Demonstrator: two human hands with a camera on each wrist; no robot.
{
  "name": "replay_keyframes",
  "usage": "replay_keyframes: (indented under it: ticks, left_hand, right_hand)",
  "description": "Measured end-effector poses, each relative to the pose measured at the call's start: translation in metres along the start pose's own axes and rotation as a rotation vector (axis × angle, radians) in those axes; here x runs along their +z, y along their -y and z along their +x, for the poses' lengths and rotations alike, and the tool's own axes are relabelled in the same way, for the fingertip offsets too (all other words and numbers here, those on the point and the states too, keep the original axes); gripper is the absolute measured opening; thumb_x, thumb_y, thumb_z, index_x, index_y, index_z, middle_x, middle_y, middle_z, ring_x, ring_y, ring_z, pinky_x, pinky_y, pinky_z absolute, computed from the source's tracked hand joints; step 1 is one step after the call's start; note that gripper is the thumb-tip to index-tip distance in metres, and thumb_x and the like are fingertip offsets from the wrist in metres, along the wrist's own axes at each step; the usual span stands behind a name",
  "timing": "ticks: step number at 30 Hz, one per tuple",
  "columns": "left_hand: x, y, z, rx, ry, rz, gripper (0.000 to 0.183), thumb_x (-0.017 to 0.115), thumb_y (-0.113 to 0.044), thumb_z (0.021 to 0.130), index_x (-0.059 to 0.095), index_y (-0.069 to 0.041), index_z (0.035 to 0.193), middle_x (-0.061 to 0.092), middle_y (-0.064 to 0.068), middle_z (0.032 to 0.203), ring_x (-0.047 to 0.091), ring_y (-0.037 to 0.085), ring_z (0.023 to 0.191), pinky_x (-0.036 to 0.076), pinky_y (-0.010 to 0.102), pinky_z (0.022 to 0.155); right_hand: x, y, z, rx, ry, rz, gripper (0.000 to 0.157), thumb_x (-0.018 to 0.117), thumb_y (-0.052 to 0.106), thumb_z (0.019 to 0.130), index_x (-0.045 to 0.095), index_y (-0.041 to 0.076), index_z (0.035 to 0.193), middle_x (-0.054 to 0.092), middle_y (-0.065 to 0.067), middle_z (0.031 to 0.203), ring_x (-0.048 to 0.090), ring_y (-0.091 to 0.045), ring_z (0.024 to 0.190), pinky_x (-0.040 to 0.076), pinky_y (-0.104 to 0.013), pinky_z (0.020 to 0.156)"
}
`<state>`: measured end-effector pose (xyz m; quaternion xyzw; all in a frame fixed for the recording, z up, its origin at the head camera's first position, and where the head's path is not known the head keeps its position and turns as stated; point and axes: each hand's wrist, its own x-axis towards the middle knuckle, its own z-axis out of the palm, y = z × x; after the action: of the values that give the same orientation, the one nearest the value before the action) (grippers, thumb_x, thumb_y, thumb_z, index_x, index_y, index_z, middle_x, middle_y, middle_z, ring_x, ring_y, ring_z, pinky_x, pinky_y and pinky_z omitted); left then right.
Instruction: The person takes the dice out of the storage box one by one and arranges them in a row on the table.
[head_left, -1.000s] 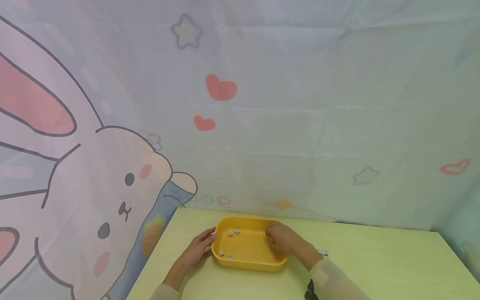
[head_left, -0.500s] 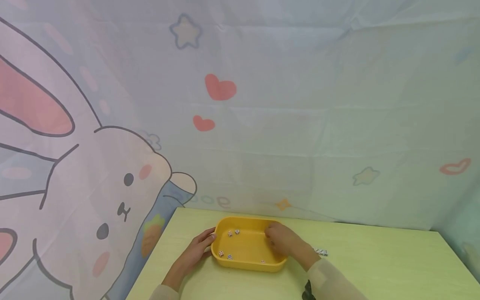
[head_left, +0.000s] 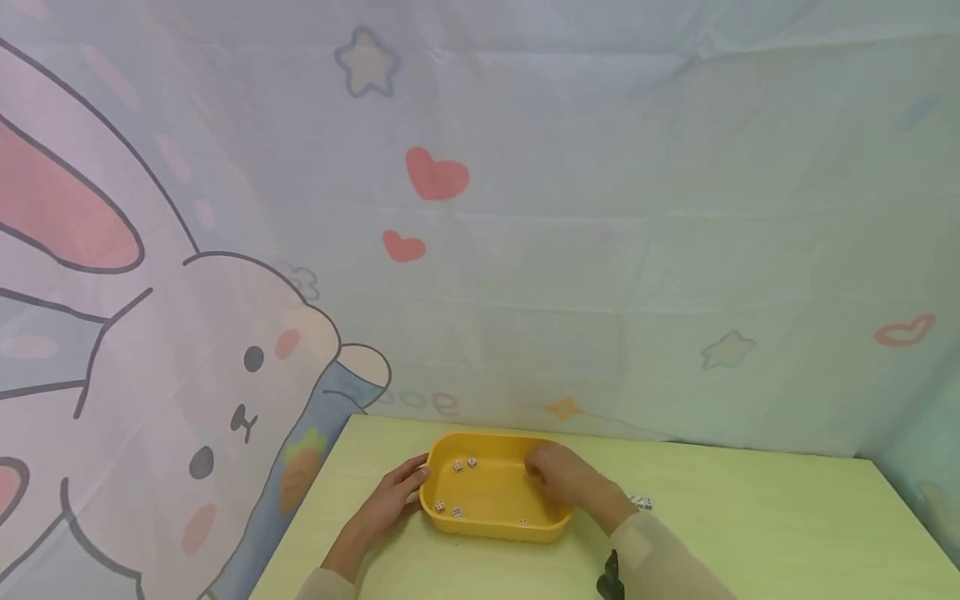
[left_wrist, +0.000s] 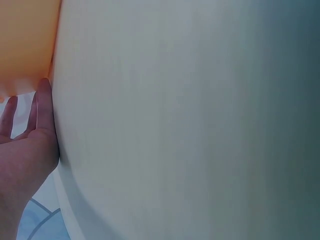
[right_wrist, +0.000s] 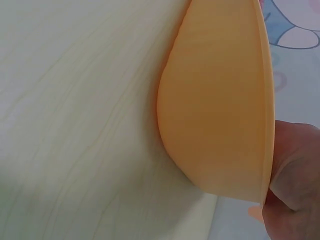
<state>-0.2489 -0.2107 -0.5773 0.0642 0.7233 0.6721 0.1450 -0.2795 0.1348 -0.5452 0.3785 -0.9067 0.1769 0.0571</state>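
Note:
A shallow yellow tray (head_left: 495,531) with rounded corners sits on the table. Several small white dice lie in it, among them a die (head_left: 440,506) at the near left and a die (head_left: 472,462) toward the back. My left hand (head_left: 392,496) touches the tray's left end from outside; in the left wrist view its fingers are nearly straight against the outer wall. Over the tray's right end, my right hand (head_left: 558,473) reaches inside with bent fingers. Its fingertips are hidden, so I cannot see whether they hold anything. Right of that wrist, several more dice (head_left: 642,502) stand close together.
The pale yellow-green table (head_left: 750,517) runs on to the right. Behind it hangs a cloth backdrop (head_left: 525,358) printed with a rabbit, hearts and stars. A small black object (head_left: 611,577) shows beside the right sleeve.
The head view has shifted slightly. Both hands stay about where they were at the tray, and the dice in view lie as before. Slightly more of the outside dice shows than one second ago.

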Motion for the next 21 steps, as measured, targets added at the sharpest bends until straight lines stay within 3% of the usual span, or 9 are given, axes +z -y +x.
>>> replay_keyframes:
  ticks: [6, 14, 21]
  left_hand:
    - [0.002, -0.002, 0.002, -0.018, -0.005, 0.012, 0.062, 0.049, -0.033, 0.115, 0.033, 0.002, 0.163, 0.037, 0.029, 0.164, 0.041, 0.046, 0.148, 0.052, 0.048, 0.111]
    - [0.003, 0.0, 0.003, -0.013, -0.004, 0.003, 0.064, 0.05, -0.035, 0.114, 0.033, 0.003, 0.163, 0.035, 0.03, 0.164, 0.04, 0.046, 0.148, 0.053, 0.047, 0.11]
    - [0.002, -0.002, 0.002, -0.003, 0.011, 0.007, 0.068, 0.052, -0.038, 0.113, 0.032, 0.003, 0.163, 0.032, 0.029, 0.166, 0.038, 0.046, 0.15, 0.052, 0.046, 0.11]
  right_hand:
    - [-0.003, 0.003, 0.003, -0.001, -0.013, 0.022, 0.029, 0.069, -0.014, 0.081, 0.054, 0.009, 0.072, 0.035, 0.008, 0.069, 0.035, -0.01, 0.067, 0.034, -0.027, 0.063]
    - [0.012, 0.018, 0.017, -0.003, -0.067, 0.06, 0.016, 0.072, -0.007, 0.081, 0.072, 0.005, 0.091, 0.067, 0.001, 0.084, 0.058, -0.014, 0.078, 0.054, -0.032, 0.074]
    - [0.025, 0.026, 0.02, 0.032, -0.027, 0.114, 0.016, 0.069, -0.007, 0.08, 0.069, 0.008, 0.087, 0.059, 0.006, 0.082, 0.051, -0.01, 0.076, 0.049, -0.03, 0.072]
